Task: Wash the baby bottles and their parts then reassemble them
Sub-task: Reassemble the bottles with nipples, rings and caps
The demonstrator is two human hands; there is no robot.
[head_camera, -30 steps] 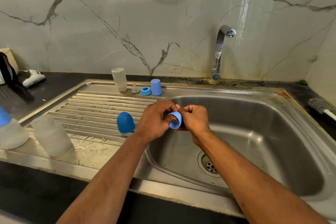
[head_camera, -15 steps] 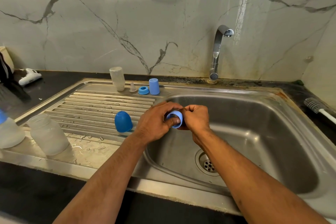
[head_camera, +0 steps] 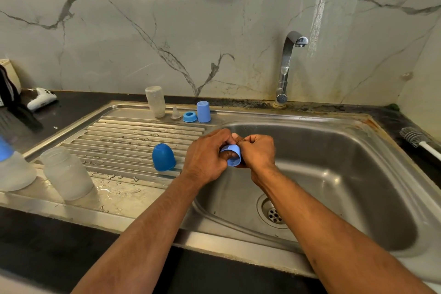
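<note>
Over the left edge of the sink basin, both hands hold a light blue bottle collar ring. My left hand has a finger pushed into the ring. My right hand pinches the ring's other side. On the drainboard lies a dark blue dome cap. At the back stand an upturned clear bottle, a clear teat, a blue ring and a light blue cap. Another upturned clear bottle stands front left, beside a bottle with a blue top.
The tap stands behind the basin, with no water running. A bottle brush lies on the dark counter at the right. A white object and dark items lie on the counter far left. The drain sits at the basin's bottom.
The hands have turned the blue ring between them, so its side now faces the camera. The view has shifted slightly; nothing else has moved.
</note>
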